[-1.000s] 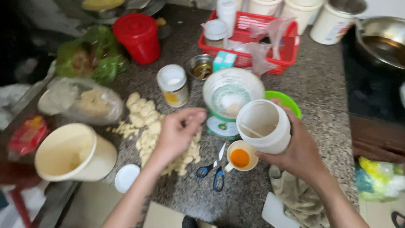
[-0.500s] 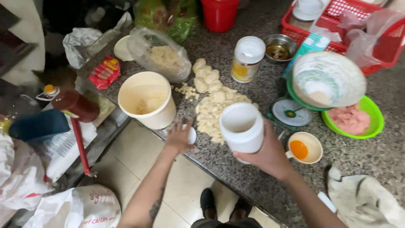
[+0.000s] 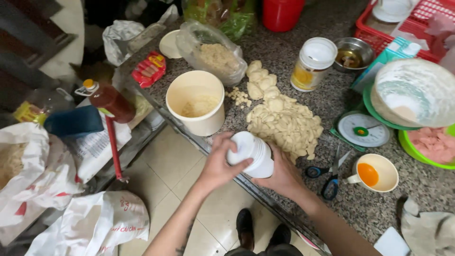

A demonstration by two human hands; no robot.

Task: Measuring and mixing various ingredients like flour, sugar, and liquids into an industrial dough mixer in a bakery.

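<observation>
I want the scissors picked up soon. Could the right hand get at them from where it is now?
Probably yes: the scissors lie uncovered on the counter just beside the right hand, but it holds the white jar.

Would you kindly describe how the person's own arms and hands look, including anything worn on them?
Both forearms are bare, with no sleeves in view. The left hand and right hand wear no gloves, and no rings or watch are visible. A dark tattoo-like marking shows on the left forearm near the bottom edge.

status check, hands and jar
Left hand on the lid; right hand grips the white jar. Jar at counter edge. Nothing in the way.
</observation>
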